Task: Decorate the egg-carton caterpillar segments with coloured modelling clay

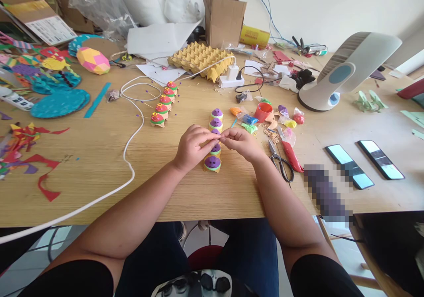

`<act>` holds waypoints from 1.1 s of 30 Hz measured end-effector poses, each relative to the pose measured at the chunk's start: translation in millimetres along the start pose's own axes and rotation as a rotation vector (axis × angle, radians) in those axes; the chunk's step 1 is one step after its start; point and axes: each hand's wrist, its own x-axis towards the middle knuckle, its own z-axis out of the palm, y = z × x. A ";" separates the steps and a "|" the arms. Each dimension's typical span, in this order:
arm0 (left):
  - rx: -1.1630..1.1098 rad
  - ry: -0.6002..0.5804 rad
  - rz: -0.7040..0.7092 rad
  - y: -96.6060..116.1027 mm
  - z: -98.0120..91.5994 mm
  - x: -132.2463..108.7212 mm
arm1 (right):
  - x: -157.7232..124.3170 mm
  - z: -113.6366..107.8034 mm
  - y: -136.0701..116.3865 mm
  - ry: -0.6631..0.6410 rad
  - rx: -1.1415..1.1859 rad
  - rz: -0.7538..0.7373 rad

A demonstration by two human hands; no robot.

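Several purple clay heads with faces stand in a row on a strip of egg carton, in front of me on the wooden table. My left hand and my right hand meet above the middle of this row. Thumb and index finger are pinched together on each hand, and the fingertips touch. Whatever lies between them is too small to name. Both hands partly hide the middle heads. To the left stands a second row, with red and green clay caps on carton cups.
Scissors, a red-handled cutter, bagged clay and a red cup lie right of the row. Farther right are a lamp-like white device and two phones. A white cable crosses the left side.
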 end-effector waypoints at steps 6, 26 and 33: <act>0.003 0.001 0.008 -0.4 -0.5 -0.6 | -0.8 0.1 -0.5 0.000 -0.021 0.004; 0.031 -0.002 -0.036 -1.3 0.3 -1.2 | 0.3 2.0 1.9 0.040 -0.034 -0.001; 0.034 -0.015 -0.060 -0.2 -0.1 -0.8 | 0.3 1.4 3.1 0.043 -0.041 -0.010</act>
